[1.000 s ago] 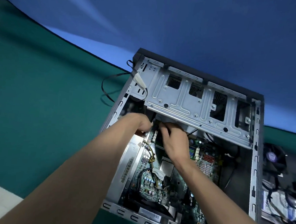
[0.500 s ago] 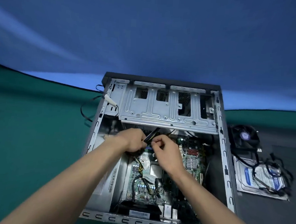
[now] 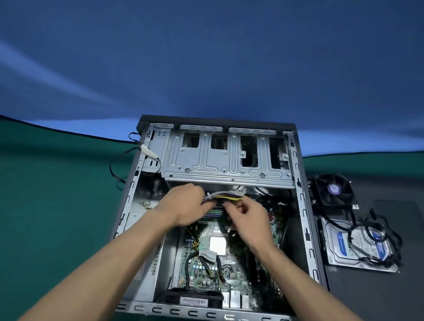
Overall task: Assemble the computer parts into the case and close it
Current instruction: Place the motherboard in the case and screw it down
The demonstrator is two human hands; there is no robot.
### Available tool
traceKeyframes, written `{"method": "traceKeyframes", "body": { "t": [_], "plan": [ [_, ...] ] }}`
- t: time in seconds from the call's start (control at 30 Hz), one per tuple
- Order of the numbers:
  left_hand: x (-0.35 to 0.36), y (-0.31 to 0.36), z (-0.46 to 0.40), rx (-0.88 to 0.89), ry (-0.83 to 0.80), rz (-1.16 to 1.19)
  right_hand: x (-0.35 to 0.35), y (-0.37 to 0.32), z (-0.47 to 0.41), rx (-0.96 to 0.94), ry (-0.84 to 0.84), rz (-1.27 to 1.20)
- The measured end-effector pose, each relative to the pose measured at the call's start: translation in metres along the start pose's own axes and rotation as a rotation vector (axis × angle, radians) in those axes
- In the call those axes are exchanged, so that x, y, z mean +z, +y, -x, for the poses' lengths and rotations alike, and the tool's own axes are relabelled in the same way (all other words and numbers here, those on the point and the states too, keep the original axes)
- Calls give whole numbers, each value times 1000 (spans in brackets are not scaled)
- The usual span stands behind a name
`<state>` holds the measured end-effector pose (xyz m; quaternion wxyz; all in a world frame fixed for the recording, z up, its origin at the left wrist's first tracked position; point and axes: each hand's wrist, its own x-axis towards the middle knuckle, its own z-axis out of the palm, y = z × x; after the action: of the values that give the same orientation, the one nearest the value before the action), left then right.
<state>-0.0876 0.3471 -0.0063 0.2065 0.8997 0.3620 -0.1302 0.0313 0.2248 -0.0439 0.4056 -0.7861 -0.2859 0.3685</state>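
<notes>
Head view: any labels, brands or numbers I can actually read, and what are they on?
None legible.
Hard drive blue label: blurred.
Barcode sticker at the case's near edge: too small.
Power supply sticker: blurred.
Fan hub sticker: unreadable.

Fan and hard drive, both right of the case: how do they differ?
The fan is black and boxy with a purple hub; the hard drive is flat and silver with a blue-and-white label. The fan lies farther from the camera, the drive nearer. Black cables cross the drive. Both lie outside the case, uninstalled.
</notes>
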Motion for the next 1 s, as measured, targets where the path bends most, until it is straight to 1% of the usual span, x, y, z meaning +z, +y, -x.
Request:
{"method": "traceKeyframes", "body": {
  "t": [0.1, 0.13, 0.23, 0.3, 0.43, 0.5, 0.6, 0.7, 0.87, 1.0],
  "plan": [
    [1, 1, 0, 38, 36, -104, -7, 2, 6, -43, 155, 117],
    [2, 2, 0, 65, 27, -140, -10, 2, 9, -69, 175, 168],
    [6, 3, 0, 126, -17, -204, -15, 4, 11, -153, 135, 282],
    [7, 3, -1, 128, 1, -193, -16, 6, 12, -172, 132, 306],
    [8, -1, -4, 69, 98, -140, -15, 12, 4, -77, 172, 200],
    [8, -3, -3, 25, 73, -154, -15, 16, -4, -12, 184, 159],
    [6, -4, -3, -27, -15, -115, -15, 20, -14, 44, 195, 170],
    [6, -3, -3, -26, -21, -75, -13, 19, -25, 85, 182, 180],
    [11, -7, -4, -131, 39, 79, -11, 13, -42, 107, 154, 373],
    [12, -10, -7, -179, 10, 164, -8, 13, -52, 160, 126, 448]
  ]
}}
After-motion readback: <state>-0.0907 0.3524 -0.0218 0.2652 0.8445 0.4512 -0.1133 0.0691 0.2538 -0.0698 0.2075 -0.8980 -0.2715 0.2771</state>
